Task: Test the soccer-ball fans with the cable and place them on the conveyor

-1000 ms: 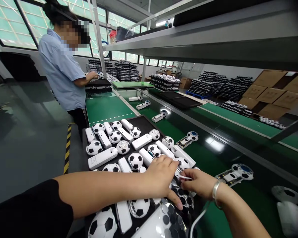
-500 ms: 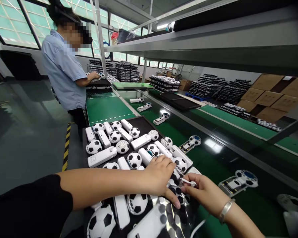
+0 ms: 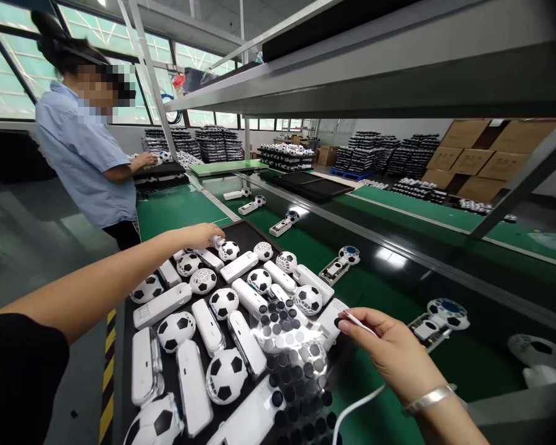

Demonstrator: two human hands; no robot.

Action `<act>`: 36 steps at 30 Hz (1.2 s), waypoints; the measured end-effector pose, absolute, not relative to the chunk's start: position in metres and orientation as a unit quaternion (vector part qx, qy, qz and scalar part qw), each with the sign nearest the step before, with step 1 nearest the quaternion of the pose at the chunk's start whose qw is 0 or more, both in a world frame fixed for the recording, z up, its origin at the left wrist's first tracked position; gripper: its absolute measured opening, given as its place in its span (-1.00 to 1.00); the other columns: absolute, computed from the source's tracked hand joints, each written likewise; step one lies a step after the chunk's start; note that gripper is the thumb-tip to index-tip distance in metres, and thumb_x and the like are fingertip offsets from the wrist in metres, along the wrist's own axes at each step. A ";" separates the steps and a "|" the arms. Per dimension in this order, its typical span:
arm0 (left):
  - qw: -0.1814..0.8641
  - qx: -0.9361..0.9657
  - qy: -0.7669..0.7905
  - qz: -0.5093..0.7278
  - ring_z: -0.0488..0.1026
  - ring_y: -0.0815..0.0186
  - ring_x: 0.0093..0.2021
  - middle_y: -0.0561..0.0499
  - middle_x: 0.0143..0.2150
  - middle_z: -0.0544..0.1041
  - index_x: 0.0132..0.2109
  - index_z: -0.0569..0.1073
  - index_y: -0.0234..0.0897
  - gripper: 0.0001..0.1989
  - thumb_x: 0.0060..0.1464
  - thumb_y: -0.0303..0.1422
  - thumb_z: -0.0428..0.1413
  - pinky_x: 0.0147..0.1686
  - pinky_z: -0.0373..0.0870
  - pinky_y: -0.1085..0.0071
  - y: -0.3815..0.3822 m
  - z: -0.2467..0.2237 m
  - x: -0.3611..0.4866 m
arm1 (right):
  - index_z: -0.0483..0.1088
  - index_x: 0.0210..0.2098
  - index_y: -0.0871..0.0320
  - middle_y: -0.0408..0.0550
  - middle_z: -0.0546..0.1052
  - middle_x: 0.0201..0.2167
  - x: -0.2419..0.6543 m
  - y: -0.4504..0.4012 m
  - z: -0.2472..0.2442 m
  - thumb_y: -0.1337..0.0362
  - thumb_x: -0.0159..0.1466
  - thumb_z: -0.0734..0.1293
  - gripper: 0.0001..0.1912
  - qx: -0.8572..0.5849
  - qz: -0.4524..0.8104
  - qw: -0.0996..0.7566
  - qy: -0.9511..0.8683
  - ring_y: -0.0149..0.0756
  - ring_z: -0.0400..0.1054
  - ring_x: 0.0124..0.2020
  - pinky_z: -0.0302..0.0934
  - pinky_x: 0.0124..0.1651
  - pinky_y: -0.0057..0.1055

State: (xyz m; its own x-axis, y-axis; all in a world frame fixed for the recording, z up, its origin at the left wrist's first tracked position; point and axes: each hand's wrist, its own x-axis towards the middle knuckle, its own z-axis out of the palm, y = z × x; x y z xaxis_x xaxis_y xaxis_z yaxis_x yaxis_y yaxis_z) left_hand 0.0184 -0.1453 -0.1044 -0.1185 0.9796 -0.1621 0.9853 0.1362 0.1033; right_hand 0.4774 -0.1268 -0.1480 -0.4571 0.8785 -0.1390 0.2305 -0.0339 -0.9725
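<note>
My left hand (image 3: 207, 235) stretches to the far left part of the black tray, fingers bent around the end of a white football-headed handheld device, most of which the hand hides. Beside it lies a football-patterned head (image 3: 228, 250). My right hand (image 3: 384, 340) pinches a thin white stick (image 3: 359, 322) between thumb and fingers over the tray's right edge. A small black dot (image 3: 338, 322) shows at its thumb tip. A white cable (image 3: 356, 405) runs below this hand. A clear sheet of round black stickers (image 3: 296, 371) lies across the devices in the tray.
The black tray (image 3: 245, 232) holds several white devices with football heads. Opened devices (image 3: 337, 266) with bare circuit boards lie along the green conveyor (image 3: 370, 284). A metal shelf (image 3: 375, 86) hangs overhead. A co-worker (image 3: 83, 148) stands at the far left.
My left hand has left the sticker sheet and moved far left across the tray. My right hand still holds the white stick, now apart from the sheet. The view has shifted.
</note>
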 end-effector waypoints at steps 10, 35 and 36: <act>0.169 0.697 0.696 0.021 0.30 0.06 0.18 -0.21 0.22 0.41 0.18 0.38 -0.35 -0.27 -0.20 -0.24 0.23 0.16 0.20 0.26 -0.088 -0.122 0.011 | 0.54 -0.31 0.11 -0.20 0.48 -0.42 0.473 -0.155 -0.113 -0.04 0.00 0.54 -0.60 -0.405 0.685 0.311 -0.519 -0.67 -0.23 -0.69 -0.33 -0.69 -0.55; 0.695 0.434 0.389 0.420 0.24 0.63 -0.61 0.31 -0.41 0.36 -0.04 0.15 -0.20 -0.40 -0.20 -0.74 0.12 -0.52 0.26 0.63 -0.263 -0.105 0.278 | 0.59 -0.22 -0.17 -0.26 0.61 -0.32 0.463 -0.203 -0.102 0.38 0.26 0.28 -0.68 -0.266 0.379 0.282 -0.841 -0.45 0.54 -0.32 0.39 -0.34 -0.72; 0.697 0.436 0.383 0.422 0.24 0.64 -0.60 0.31 -0.41 0.36 -0.06 0.14 -0.20 -0.41 -0.20 -0.75 0.10 -0.52 0.26 0.64 -0.264 -0.105 0.279 | 0.59 -0.22 -0.18 -0.27 0.61 -0.33 0.462 -0.202 -0.101 0.38 0.26 0.28 -0.68 -0.264 0.380 0.281 -0.841 -0.46 0.54 -0.33 0.39 -0.35 -0.73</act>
